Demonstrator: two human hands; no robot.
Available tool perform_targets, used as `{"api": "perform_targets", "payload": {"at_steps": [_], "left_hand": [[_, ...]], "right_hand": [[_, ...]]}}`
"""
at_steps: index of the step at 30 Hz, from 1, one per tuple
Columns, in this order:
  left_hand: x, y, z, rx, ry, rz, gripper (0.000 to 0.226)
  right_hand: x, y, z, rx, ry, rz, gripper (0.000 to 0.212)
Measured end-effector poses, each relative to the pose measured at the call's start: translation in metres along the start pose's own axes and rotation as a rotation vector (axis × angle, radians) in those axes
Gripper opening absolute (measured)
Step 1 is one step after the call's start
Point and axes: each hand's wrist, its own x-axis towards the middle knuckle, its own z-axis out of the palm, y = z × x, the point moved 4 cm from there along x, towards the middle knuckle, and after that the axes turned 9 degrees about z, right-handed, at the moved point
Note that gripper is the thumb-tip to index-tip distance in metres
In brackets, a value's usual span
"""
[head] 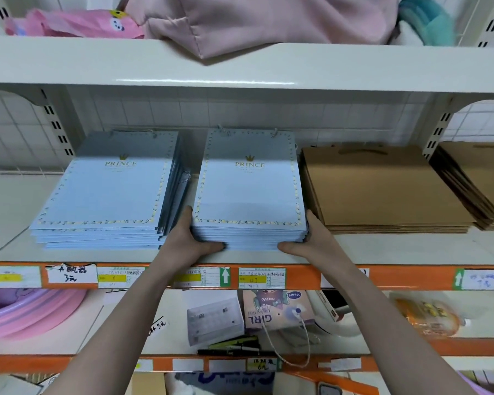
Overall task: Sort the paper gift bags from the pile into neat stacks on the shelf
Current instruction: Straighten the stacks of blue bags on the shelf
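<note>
Cream shelf (382, 249) with orange label strip along front edge; on it 2 stacks of blue gift bags, left stack (106, 195) fanned, middle stack (248, 192) squared, then 2 brown kraft bag stacks (382, 189) at right, side by side

You see smooth, faintly glossy blue paper bags (248, 192), matt rough brown kraft bags (382, 186) at right, and a glossy painted metal shelf (240, 78).
</note>
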Motion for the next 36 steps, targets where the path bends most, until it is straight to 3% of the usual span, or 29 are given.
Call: {"api": "perform_targets", "payload": {"at_steps": [10,12,15,18,21,28,36], "left_hand": [[-0.003,0.000,0.004,-0.057,0.079,0.028,0.071],[-0.003,-0.001,0.004,-0.047,0.074,0.038,0.074],[-0.003,-0.005,0.002,0.053,0.075,0.052,0.098],[-0.004,-0.003,0.002,0.183,0.089,0.080,0.113],[-0.005,-0.001,0.002,0.288,0.096,0.117,0.116],[-0.003,-0.002,0.001,0.453,0.084,0.132,0.108],[0.012,-0.009,0.002,0.461,0.123,0.166,0.098]], "right_hand": [[0.004,-0.005,0.003,-0.156,-0.052,-0.013,0.067],[0.002,-0.012,0.003,-0.357,0.044,-0.119,0.081],[-0.001,-0.029,0.001,-0.778,0.161,-0.297,0.110],[0.003,-0.040,-0.001,-1.161,0.152,-0.432,0.109],[0.011,-0.046,0.000,-1.359,0.095,-0.499,0.111],[0.025,-0.057,0.004,-1.519,-0.004,-0.571,0.111],[0.041,-0.056,-0.001,-1.493,-0.083,-0.511,0.106]]}}
